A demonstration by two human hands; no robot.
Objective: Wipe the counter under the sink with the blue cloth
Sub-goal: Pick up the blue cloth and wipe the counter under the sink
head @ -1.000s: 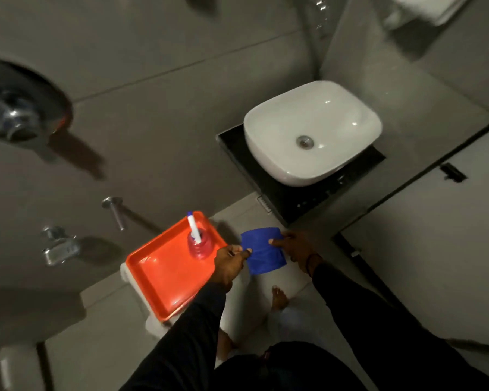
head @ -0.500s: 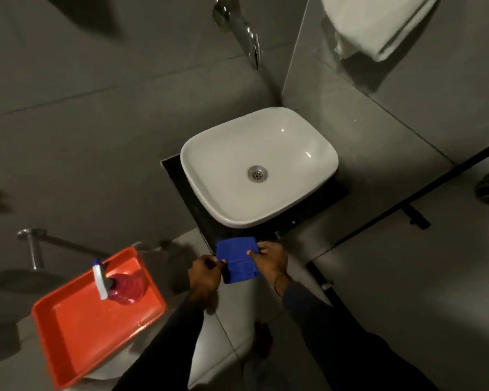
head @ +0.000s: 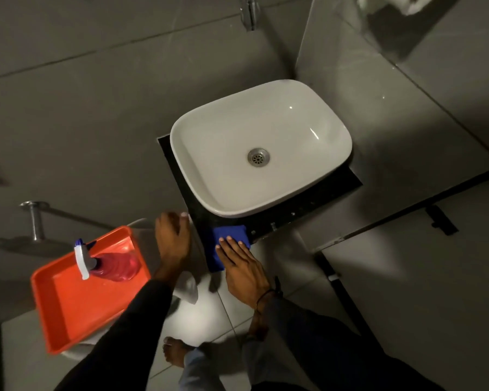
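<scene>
The blue cloth (head: pixel 225 235) lies folded on the near left corner of the black counter (head: pixel 308 206), just in front of the white sink (head: pixel 261 149). My right hand (head: pixel 242 263) lies flat on the cloth, fingers spread, pressing it onto the counter. Off the cloth, my left hand (head: pixel 172 239) hovers beside the counter's left edge, its fingers loosely curled and holding nothing.
An orange tray (head: pixel 68 300) with a pink spray bottle (head: pixel 108 263) sits on a white toilet at the left. A chrome tap (head: pixel 247 12) juts from the grey wall above the sink. My bare feet stand on the tiled floor (head: pixel 209 311) below.
Both hands held the cloth in the air before. Now the left hand has let go and the right hand has laid the cloth on the counter's front corner. The view shifted closer.
</scene>
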